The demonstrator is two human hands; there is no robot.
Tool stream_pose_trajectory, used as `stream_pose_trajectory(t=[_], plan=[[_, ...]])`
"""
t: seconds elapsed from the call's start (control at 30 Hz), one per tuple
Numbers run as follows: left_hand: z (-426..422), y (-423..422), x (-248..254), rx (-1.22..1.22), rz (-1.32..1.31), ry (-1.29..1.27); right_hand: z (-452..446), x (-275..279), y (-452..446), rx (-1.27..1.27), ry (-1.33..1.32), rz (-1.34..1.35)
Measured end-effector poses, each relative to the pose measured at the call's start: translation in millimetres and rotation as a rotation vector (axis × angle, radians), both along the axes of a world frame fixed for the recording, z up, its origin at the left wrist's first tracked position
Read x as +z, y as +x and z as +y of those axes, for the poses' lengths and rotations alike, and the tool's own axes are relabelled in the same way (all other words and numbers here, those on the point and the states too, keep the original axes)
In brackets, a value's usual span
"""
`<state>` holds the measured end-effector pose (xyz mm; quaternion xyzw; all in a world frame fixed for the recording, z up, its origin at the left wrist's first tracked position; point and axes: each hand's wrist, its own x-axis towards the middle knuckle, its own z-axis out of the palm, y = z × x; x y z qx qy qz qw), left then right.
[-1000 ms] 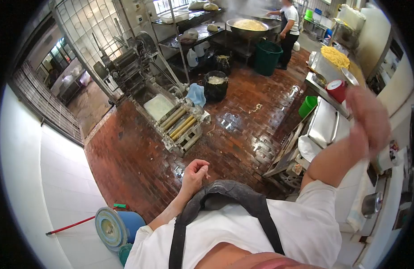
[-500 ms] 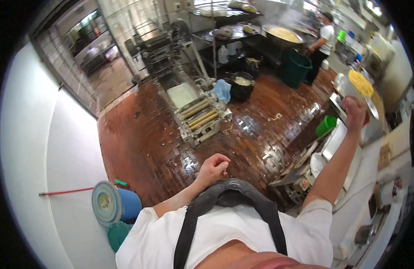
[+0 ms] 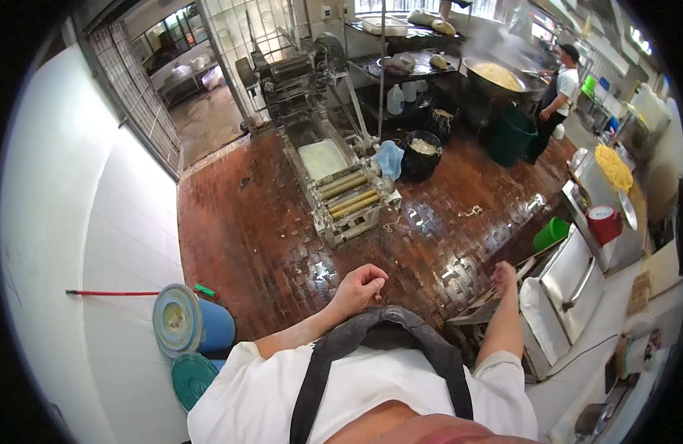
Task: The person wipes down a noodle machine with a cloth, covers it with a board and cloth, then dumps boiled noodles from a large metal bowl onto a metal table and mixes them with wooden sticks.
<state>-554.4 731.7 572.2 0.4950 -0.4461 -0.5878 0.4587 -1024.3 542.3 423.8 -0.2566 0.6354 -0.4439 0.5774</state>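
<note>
Steel panel (image 3: 571, 281), flat and smooth with a bar handle, slants at near right; I see more of it now than half a second ago, when the right forearm crossed it. My view has swung left since then, so the scene sits further right. Wet red-brown brick floor (image 3: 238, 222), glossy in patches and dotted with pale scraps, spreads through the middle. On it, farther off and left of centre, I have a roller machine (image 3: 347, 186), its metal frame worn, its golden cylinders parallel. Far right, a wide round pan (image 3: 483, 85) steams beside a co-worker (image 3: 560, 100); a dark green bin (image 3: 510, 135) stands near them. A rounded blue barrel (image 3: 217, 325) is at near left. Right of the floor I pick out a loose yellow heap (image 3: 614, 167) and, nearer, a red container (image 3: 603, 224), which the right hand (image 3: 506, 277) overlapped before. That hand has come down, left of the panel; its fingers look curled together, their grip I cannot tell. The left hand (image 3: 360, 287) hovers above the black apron (image 3: 393, 320) much as before, fingers bent together, thumb near the forefinger.
</note>
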Motion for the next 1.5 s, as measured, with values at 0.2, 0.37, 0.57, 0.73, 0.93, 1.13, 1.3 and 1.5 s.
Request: stream_pose_trajectory(t=[0.2, 0.37, 0.57, 0.73, 0.93, 1.13, 1.3, 1.5], plan=[[-7, -7, 1, 0.005, 0.041, 0.006, -34, 195, 1, 0.095, -0.928, -0.392], [-15, -13, 8, -0.043, -0.073, -0.038, 47, 397, 37, 0.418, -1.653, -0.204], [-18, -19, 0, -0.04, -0.015, -0.017, 149, 499, 67, 0.519, -1.96, -0.093], [-22, -14, -6, -0.036, 0.058, -0.013, 181, 515, 80, 0.534, -1.958, 0.037], [-32, -20, 0, -0.133, 0.034, 0.05, 186, 515, 86, 0.524, -1.928, 0.092], [-70, -52, 66, -0.404, 0.152, -0.095, 184, 513, 93, 0.52, -1.912, 0.085], [-104, -100, 144, -0.778, 0.358, -0.399, 187, 516, 102, 0.532, -1.898, 0.066], [-125, -155, 198, -1.143, 0.642, -0.529, 193, 520, 112, 0.548, -1.881, 0.069]])
